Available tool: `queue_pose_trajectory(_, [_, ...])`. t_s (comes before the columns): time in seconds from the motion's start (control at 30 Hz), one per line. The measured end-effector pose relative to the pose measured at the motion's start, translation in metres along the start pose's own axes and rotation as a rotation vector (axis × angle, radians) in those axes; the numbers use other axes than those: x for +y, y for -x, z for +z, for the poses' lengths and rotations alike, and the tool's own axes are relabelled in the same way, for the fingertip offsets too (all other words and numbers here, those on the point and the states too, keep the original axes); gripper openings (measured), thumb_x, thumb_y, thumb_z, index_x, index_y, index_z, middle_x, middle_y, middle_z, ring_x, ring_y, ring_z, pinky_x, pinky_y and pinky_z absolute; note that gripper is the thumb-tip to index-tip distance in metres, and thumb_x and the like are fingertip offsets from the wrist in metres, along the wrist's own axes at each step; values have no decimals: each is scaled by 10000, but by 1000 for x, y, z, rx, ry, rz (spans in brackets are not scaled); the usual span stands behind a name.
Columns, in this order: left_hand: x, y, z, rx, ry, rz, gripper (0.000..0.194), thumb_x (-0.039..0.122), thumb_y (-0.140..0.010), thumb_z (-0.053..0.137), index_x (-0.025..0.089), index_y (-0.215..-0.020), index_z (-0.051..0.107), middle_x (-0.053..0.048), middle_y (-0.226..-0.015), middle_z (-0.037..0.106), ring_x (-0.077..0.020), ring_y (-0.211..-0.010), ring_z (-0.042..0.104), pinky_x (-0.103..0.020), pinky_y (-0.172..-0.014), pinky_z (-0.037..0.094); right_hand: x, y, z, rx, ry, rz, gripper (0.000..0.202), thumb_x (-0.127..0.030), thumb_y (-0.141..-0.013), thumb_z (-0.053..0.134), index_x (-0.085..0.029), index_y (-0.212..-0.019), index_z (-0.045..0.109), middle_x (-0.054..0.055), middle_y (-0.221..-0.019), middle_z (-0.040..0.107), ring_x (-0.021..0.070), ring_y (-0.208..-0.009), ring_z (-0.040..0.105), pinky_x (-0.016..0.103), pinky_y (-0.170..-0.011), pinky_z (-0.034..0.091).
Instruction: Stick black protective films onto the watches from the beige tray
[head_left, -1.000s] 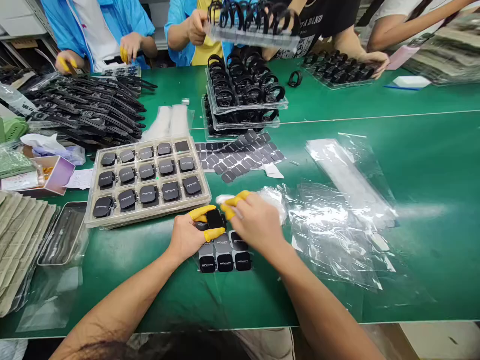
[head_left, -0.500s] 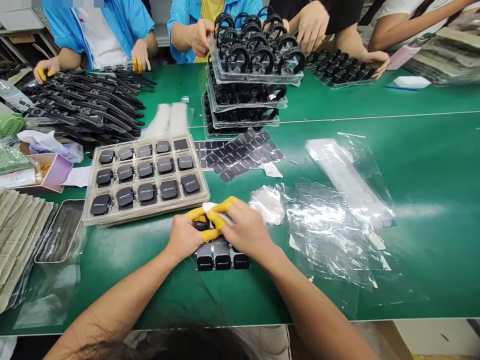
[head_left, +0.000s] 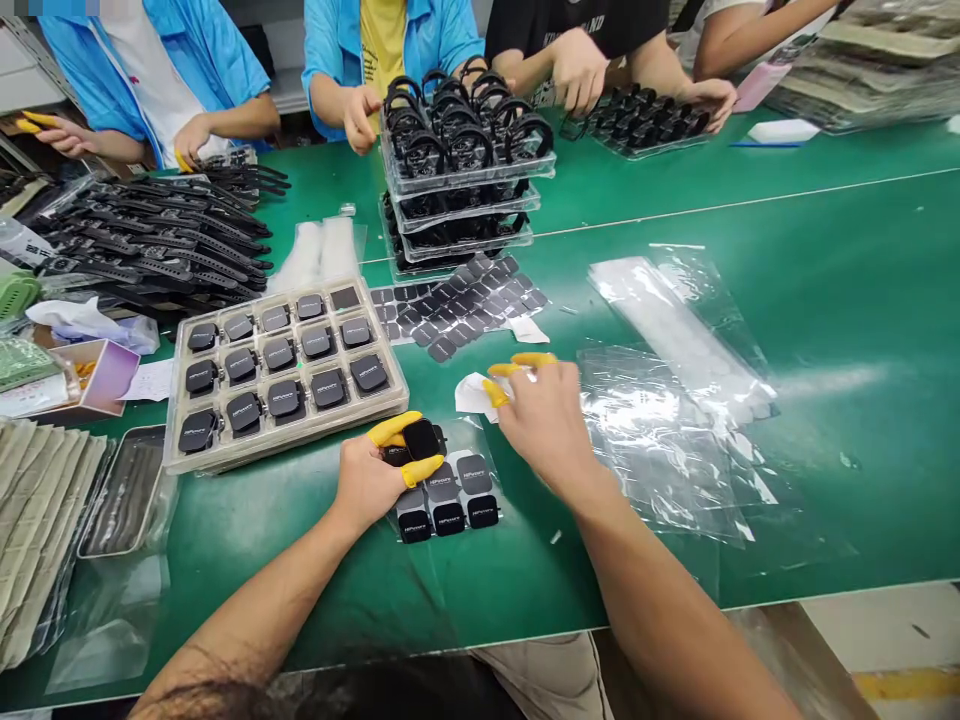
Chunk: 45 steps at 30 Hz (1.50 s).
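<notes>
My left hand (head_left: 371, 475), with yellow finger cots on thumb and fingertips, pinches a black square watch body (head_left: 424, 440) by its edges, dark glassy face up. Below it lies a clear film sheet with black square labelled stickers (head_left: 474, 473) and dark labelled squares along its front row. My right hand (head_left: 551, 415), also in yellow finger cots, is off to the right, its thumb and fingers closed on a crumpled white cloth (head_left: 472, 395). Beyond my left hand stands a beige compartment tray (head_left: 285, 438) with several more black watch bodies in its cells.
Overlapping sheets of black stickers (head_left: 480, 295) lie behind the tray's right side. Clear plastic bags (head_left: 667, 440) spread out on the right. Farther back are stacked clear trays of watches (head_left: 469, 180), a heap of black straps (head_left: 157, 240) and co-workers' hands. Ribbed trays (head_left: 34, 530) stand at left.
My right hand has moved right with the white cloth, away from the watch body. My left hand still holds the watch body, whose face is now uncovered. The camera view has shifted slightly.
</notes>
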<state>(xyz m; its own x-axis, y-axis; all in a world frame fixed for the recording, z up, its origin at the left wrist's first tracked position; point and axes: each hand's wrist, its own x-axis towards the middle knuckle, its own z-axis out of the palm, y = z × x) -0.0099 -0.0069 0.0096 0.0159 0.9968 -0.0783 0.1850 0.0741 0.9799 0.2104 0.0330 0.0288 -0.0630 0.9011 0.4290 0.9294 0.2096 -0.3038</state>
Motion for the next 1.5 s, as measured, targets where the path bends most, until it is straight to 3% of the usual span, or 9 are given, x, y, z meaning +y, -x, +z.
queue_pose_trajectory(0.1, [-1, 3, 0, 39, -100, 129, 533, 316, -636, 904, 226, -1147, 782, -37, -914, 804, -197, -816, 742, -331, -847, 624, -7, 5, -11, 5, -303, -80, 214, -250, -962, 549, -220, -1118, 693, 132, -1131, 686, 308, -1074, 619, 511, -883, 533])
queue_pose_trajectory(0.27, [-4, 5, -2, 80, -162, 352, 493, 271, -656, 892, 210, -1132, 780, -45, -950, 813, -195, -799, 759, -320, -820, 641, -36, 21, -4, -297, -657, -16, 240, -240, -932, 591, -230, -1154, 684, 71, -1055, 746, 232, -957, 719, 422, -840, 609])
queue_pose_trajectory(0.4, [-4, 4, -3, 103, -163, 412, 460, 273, -694, 868, 208, -1140, 777, -41, -957, 816, -186, -783, 764, -303, -793, 647, -37, 23, -1, -111, -567, -1, 284, -297, -891, 648, -208, -1154, 708, 147, -1248, 668, 312, -1168, 649, 523, -970, 561])
queue_pose_trajectory(0.5, [-3, 2, -4, 106, -175, 418, 465, 283, -679, 874, 211, -1130, 784, -38, -939, 817, -190, -758, 759, -304, -773, 645, -34, 21, -1, -142, -632, 11, 270, -298, -896, 649, -222, -1148, 707, 113, -1121, 720, 272, -1029, 697, 486, -907, 587])
queue_pose_trajectory(0.73, [1, 3, -4, 85, -112, 253, 526, 275, -625, 904, 241, -1137, 789, -32, -960, 814, -227, -831, 757, -353, -859, 629, -33, 20, 12, -433, -1015, 272, 333, -325, -897, 631, -214, -1210, 643, 57, -956, 765, 219, -903, 747, 408, -841, 605])
queue_pose_trajectory(0.93, [-1, -1, -5, 110, 33, 148, 558, 274, -613, 911, 214, -1151, 774, -46, -1048, 799, -219, -912, 742, -356, -938, 603, -25, 16, 17, -528, -956, 337, 226, -368, -912, 624, -221, -1082, 647, 62, -926, 763, 228, -872, 744, 392, -772, 584])
queue_pose_trajectory(1.2, [1, -1, 1, 83, 433, -112, 702, 240, -500, 965, 172, -1161, 738, -65, -1016, 797, -221, -920, 747, -331, -864, 610, -24, 19, 20, -397, -958, 181, 168, -364, -925, 611, -224, -1013, 636, 36, -873, 729, 188, -779, 696, 336, -680, 530])
queue_pose_trajectory(1.3, [6, 0, 3, 83, 566, -198, 667, 266, -511, 967, 169, -1129, 737, -66, -1020, 795, -221, -915, 751, -329, -856, 602, -21, 17, 21, -392, -1034, 108, 204, -417, -936, 597, -225, -993, 635, 19, -782, 696, 164, -662, 646, 315, -606, 502])
queue_pose_trajectory(1.5, [12, 2, 4, 43, 697, -305, 542, 257, -566, 945, 177, -1065, 749, -33, -943, 789, -174, -854, 742, -294, -842, 582, -10, 11, 26, -392, -1104, 11, 273, -509, -924, 606, -238, -906, 628, 12, -766, 646, 159, -664, 608, 316, -623, 497])
